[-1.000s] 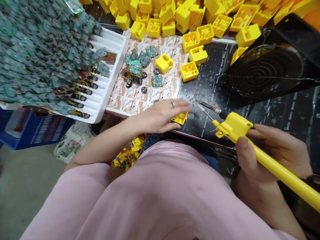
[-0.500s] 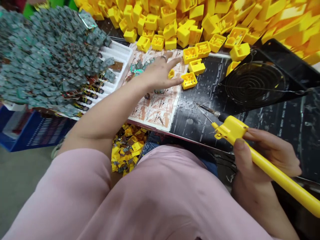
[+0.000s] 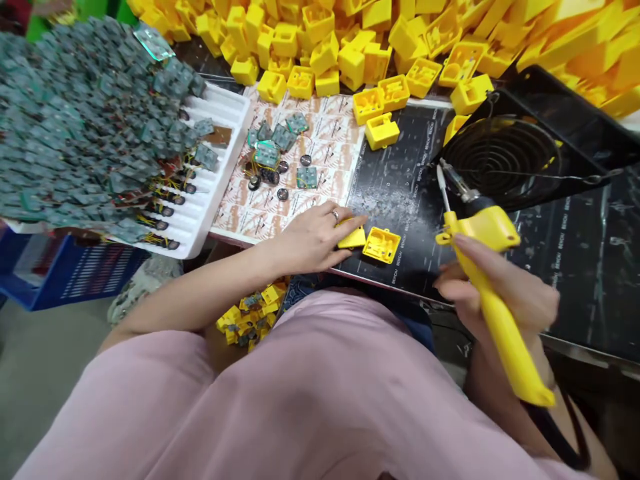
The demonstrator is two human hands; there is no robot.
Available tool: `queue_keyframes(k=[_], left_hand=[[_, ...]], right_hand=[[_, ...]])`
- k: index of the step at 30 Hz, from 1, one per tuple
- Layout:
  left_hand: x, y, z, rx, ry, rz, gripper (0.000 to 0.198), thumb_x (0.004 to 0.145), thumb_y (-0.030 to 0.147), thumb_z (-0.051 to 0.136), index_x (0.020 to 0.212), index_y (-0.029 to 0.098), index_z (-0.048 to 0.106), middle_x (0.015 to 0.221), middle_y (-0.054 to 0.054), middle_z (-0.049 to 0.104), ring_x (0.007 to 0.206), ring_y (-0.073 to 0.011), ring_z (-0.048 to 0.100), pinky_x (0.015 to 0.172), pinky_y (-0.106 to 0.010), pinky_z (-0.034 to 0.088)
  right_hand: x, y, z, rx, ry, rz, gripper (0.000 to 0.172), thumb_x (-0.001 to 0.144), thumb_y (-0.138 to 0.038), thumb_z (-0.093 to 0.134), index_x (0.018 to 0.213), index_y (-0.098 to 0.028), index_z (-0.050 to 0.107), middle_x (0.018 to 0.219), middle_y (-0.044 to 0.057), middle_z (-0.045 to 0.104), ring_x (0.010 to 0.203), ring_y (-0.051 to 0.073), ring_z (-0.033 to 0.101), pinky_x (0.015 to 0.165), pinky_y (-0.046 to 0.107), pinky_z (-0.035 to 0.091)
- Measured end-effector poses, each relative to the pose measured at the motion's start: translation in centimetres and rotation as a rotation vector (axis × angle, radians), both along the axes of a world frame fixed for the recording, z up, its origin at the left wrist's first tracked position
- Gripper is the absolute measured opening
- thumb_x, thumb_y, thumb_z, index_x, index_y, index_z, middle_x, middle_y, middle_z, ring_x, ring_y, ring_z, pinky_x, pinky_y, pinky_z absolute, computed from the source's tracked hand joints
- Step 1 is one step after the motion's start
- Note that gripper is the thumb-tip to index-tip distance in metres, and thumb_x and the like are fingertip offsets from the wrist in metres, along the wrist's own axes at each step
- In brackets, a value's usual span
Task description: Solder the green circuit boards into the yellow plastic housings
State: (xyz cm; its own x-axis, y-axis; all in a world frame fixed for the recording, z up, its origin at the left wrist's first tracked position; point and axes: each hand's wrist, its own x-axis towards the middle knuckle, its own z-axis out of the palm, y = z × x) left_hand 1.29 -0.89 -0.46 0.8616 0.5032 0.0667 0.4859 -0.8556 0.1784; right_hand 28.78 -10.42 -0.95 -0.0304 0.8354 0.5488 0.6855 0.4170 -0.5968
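Observation:
My left hand lies near the table's front edge, its fingers closed around a small yellow plastic housing. Just right of those fingers, an open yellow housing faces up, with small parts inside too small to make out. My right hand grips a yellow soldering iron, its tip pointing up and away over the black table surface. Beyond my left hand, several green circuit boards with small round black parts lie on a patterned sheet.
A white foam tray at left bears a heap of circuit boards. Yellow housings pile up along the back. A black fan stands at right. A blue crate is lower left; more yellow pieces lie below the table edge.
My left hand has come back toward my body, and a yellow open housing now sits beside it at the front. My right hand has turned the soldering iron more upright.

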Motion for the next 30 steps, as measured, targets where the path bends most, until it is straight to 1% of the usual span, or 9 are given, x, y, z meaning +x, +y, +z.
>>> queue_keyframes(k=[3,5,9,13,15,17,21,26,30], left_hand=[[-0.8,-0.2,0.2,-0.193,-0.151,0.146,0.053,0.095,0.038,0.048,0.14,0.012,0.052,0.117,-0.014,0.067,0.099,-0.0224,0.065,0.09,-0.033,0.052],[-0.8,-0.1,0.7,-0.427,-0.247,0.252,0.048,0.095,0.041,0.042,0.131,0.014,0.057,0.105,-0.008,0.07,0.087,-0.017,0.066,0.082,-0.028,0.052],[-0.1,1.1,1.9,-0.662,-0.145,0.328,0.045,0.094,0.043,0.033,0.098,0.015,0.068,0.089,-0.004,0.07,0.086,-0.0172,0.066,0.082,-0.028,0.05],[0.4,2.0,2.9,-0.43,0.097,0.425,0.054,0.099,0.053,0.033,0.125,0.015,0.061,0.1,-0.01,0.073,0.097,-0.0263,0.068,0.087,-0.037,0.051],[-0.1,1.8,3.1,-0.213,0.154,0.491,0.059,0.099,0.057,0.034,0.134,0.015,0.056,0.114,-0.016,0.07,0.102,-0.0326,0.068,0.088,-0.045,0.052],[-1.1,1.5,3.0,-0.107,0.122,0.426,0.061,0.097,0.06,0.04,0.138,0.017,0.054,0.132,-0.017,0.063,0.113,-0.0346,0.065,0.094,-0.048,0.051],[-2.7,0.6,1.8,-0.119,-0.042,0.136,0.067,0.091,0.048,0.059,0.146,0.011,0.046,0.144,-0.018,0.055,0.131,-0.03,0.054,0.11,-0.042,0.044],[-1.5,-1.0,-0.8,-0.108,-0.199,0.117,0.053,0.093,0.027,0.059,0.142,0.012,0.048,0.125,-0.012,0.069,0.11,-0.0222,0.065,0.098,-0.036,0.05],[-1.6,-0.5,-1.3,-0.059,-0.336,0.088,0.053,0.096,0.046,0.056,0.138,0.014,0.052,0.133,-0.015,0.064,0.123,-0.0241,0.06,0.103,-0.038,0.048]], right_hand=[[-0.8,1.1,0.6,0.031,-0.193,0.185,0.033,0.085,-0.022,0.074,0.117,-0.028,0.065,0.089,0.0,0.076,0.07,0.014,0.072,0.069,0.022,0.058],[-1.6,1.8,0.3,0.003,-0.227,0.229,0.034,0.083,-0.027,0.076,0.114,-0.025,0.062,0.105,0.005,0.075,0.088,0.019,0.074,0.078,0.027,0.059],[-3.1,2.2,-1.4,-0.026,-0.323,0.248,0.037,0.087,-0.032,0.072,0.118,-0.021,0.056,0.11,0.009,0.072,0.094,0.023,0.072,0.077,0.032,0.058],[-3.8,1.7,-2.0,0.074,-0.435,0.017,0.04,0.087,-0.034,0.072,0.121,-0.02,0.056,0.096,0.007,0.072,0.078,0.021,0.07,0.068,0.03,0.05],[-3.6,1.5,-1.7,0.059,-0.495,0.009,0.049,0.084,-0.045,0.075,0.121,-0.019,0.056,0.093,0.007,0.071,0.073,0.021,0.067,0.066,0.032,0.047],[-3.1,1.5,-1.2,0.05,-0.537,0.047,0.051,0.082,-0.051,0.074,0.12,-0.021,0.056,0.094,0.006,0.071,0.074,0.021,0.065,0.068,0.033,0.045],[-2.2,2.6,-0.9,0.009,-0.446,0.202,0.05,0.085,-0.039,0.074,0.125,-0.022,0.051,0.111,0.009,0.07,0.096,0.027,0.066,0.09,0.043,0.048],[-2.5,3.8,-2.2,-0.059,-0.339,0.321,0.046,0.089,-0.031,0.068,0.13,-0.025,0.048,0.116,0.007,0.068,0.103,0.024,0.067,0.089,0.037,0.053],[-2.6,3.5,-2.7,-0.021,-0.34,0.251,0.05,0.086,-0.036,0.073,0.129,-0.024,0.051,0.112,0.008,0.07,0.096,0.025,0.069,0.084,0.039,0.055]])
